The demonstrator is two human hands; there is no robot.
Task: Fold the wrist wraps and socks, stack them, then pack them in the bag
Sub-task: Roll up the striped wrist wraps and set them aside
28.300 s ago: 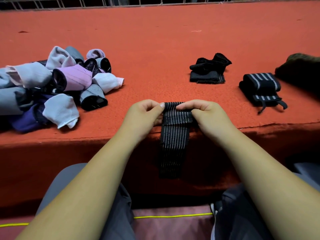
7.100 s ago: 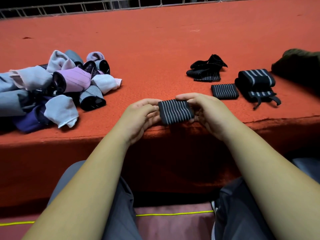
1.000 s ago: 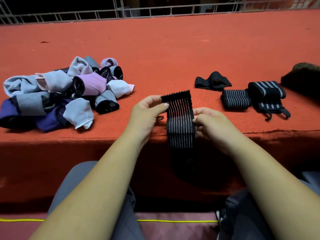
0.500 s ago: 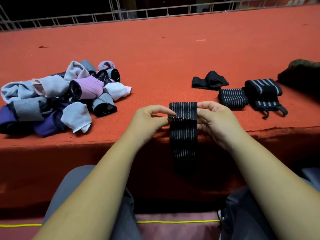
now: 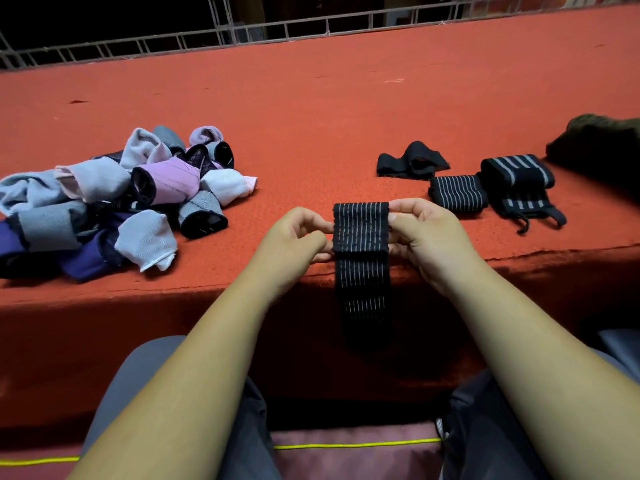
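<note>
A black wrist wrap with thin pale stripes [image 5: 361, 237] is pinched at its folded upper end between my left hand [image 5: 294, 242] and my right hand [image 5: 424, 233]. Its free tail hangs down over the table's front edge. To the right lie a folded striped wrap [image 5: 458, 192], a thicker rolled wrap with straps [image 5: 519, 183] and a crumpled black wrap [image 5: 412, 163]. A heap of pink, grey, white and purple socks [image 5: 114, 199] sits at the left.
Everything lies on a red cloth-covered table [image 5: 311, 109] with a metal railing [image 5: 242, 32] along its far edge. A dark olive bag [image 5: 599, 143] sits at the far right. My knees are below the front edge.
The wrap's raised top end has been folded down over itself, and both hands now pinch the folded part. The tail hanging over the edge is shorter.
</note>
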